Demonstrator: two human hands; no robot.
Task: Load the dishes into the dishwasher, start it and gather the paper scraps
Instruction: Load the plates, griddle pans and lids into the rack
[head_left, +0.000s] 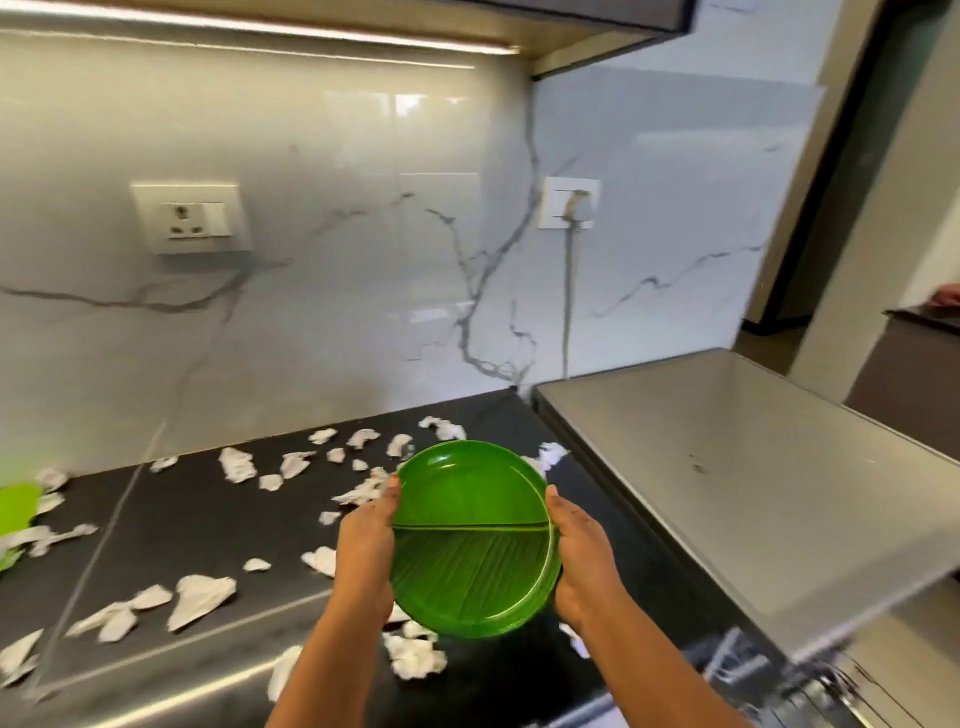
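A round green plate (470, 540) with a divided, leaf-patterned surface is held above the dark countertop (171, 525). My left hand (366, 551) grips its left rim and my right hand (582, 561) grips its right rim. Several torn white paper scraps (200, 597) lie scattered over the counter, more of them behind and under the plate. The grey top of the dishwasher (727, 467) stands to the right. Part of its wire rack (748, 670) shows at the lower right.
Another light green dish (15, 512) sits at the far left edge of the counter. A marble backsplash carries a wall socket (189, 218) and a second outlet with a cord (569, 208) hanging down. A doorway opens at the far right.
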